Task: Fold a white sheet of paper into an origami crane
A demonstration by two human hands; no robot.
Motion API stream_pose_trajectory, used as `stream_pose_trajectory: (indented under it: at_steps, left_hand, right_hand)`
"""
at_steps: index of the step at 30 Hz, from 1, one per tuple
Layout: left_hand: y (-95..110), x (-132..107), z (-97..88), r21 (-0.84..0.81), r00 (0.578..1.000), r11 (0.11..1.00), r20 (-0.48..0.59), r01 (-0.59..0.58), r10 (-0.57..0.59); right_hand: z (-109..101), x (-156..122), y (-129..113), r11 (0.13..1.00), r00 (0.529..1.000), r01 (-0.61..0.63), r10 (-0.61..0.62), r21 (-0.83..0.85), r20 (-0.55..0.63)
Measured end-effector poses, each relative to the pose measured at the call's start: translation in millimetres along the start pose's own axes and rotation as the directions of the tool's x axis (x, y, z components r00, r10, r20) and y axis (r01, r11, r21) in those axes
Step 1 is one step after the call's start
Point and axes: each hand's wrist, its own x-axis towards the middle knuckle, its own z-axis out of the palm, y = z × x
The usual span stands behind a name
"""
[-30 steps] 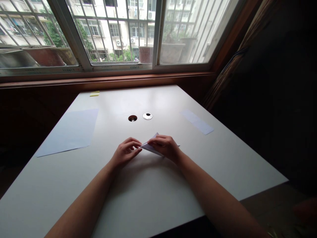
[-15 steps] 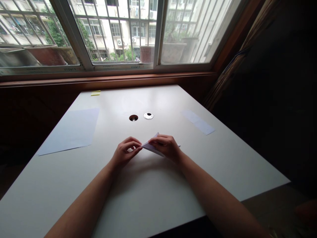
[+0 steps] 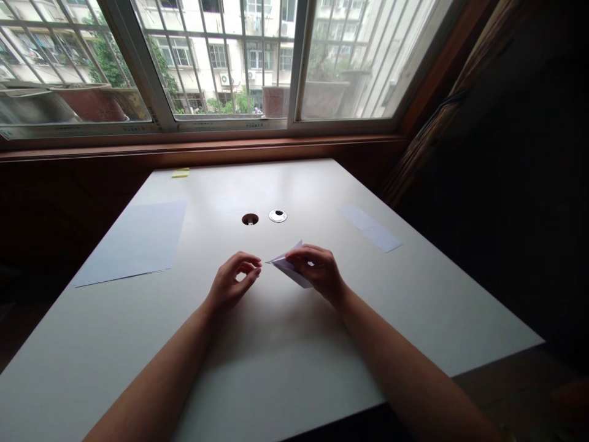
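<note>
A folded sheet of white paper, pointed at its left end, is pinched between the thumb and fingers of my right hand. Part of the paper is hidden behind those fingers. My left hand is just left of the paper's tip, apart from it. Its fingers are curled with a gap between thumb and fingertips, and nothing shows in them. Both hands are over the middle of the white table.
Large sheets of paper lie on the left of the table. A paper strip lies on the right. A round hole and a round cover are beyond my hands. Yellow sticky notes lie near the far edge, below the window.
My left hand has let go of the paper's tip, leaving a small gap. My right hand has moved slightly right with the folded paper, and the view has shifted a little.
</note>
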Motion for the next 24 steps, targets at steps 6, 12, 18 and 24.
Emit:
stream_pose_trajectory:
  at_steps: [6, 12, 18, 24]
  left_hand:
    - [-2.1, -0.9, 2.8, -0.137, 0.994, 0.989, 0.099, 0.056, -0.043]
    - [3.1, -2.0, 7.8, -0.190, 0.988, 0.978, 0.147, 0.083, -0.055]
    - [7.7, -2.5, 10.1, -0.125, 0.997, 0.991, 0.076, 0.040, -0.031]
    - [4.1, -2.8, 8.8, -0.095, 0.998, 0.994, 0.041, 0.049, -0.045]
  right_hand:
    - [0.6, 1.5, -6.5, 0.997, 0.997, 0.075, -0.075, -0.004, -0.005]
    - [4.4, 1.0, -5.4, 0.987, 0.987, 0.152, -0.149, -0.051, 0.066]
    - [7.6, 0.8, -2.3, 0.977, 0.976, 0.184, -0.169, -0.104, 0.141]
    - [9.8, 1.2, -2.3, 0.975, 0.972, 0.182, -0.158, -0.128, 0.175]
